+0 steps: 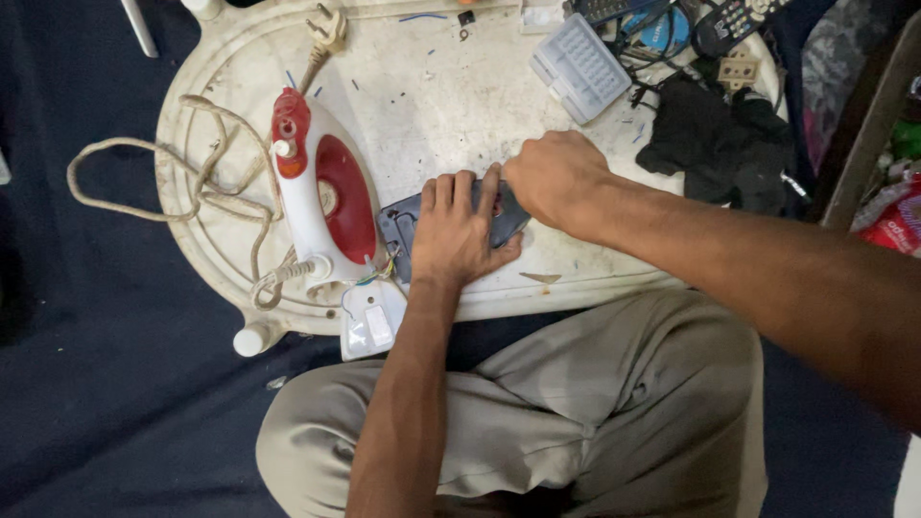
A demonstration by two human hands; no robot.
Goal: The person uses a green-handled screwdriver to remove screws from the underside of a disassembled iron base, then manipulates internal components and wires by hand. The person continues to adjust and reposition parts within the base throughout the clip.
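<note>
Dismantled iron: soleplate steadied on an oval white table (451,105).

The dark soleplate (408,223) was pinned flat under the spread left hand (459,235); the right hand (556,177), fisted at its 1 o'clock edge, hid any tool. The red-and-white iron body (321,192) was set aside at 9 o'clock.

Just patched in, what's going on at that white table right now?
A person sits at a low white table with a clothes iron taken apart. The left hand lies flat on the dark soleplate, pinning it down, while the right hand is closed at the plate's far edge; whether it grips a tool cannot be seen. The red and white iron body lies beside the plate, joined to it by thin wires, its cord looped over the table's edge.
</note>
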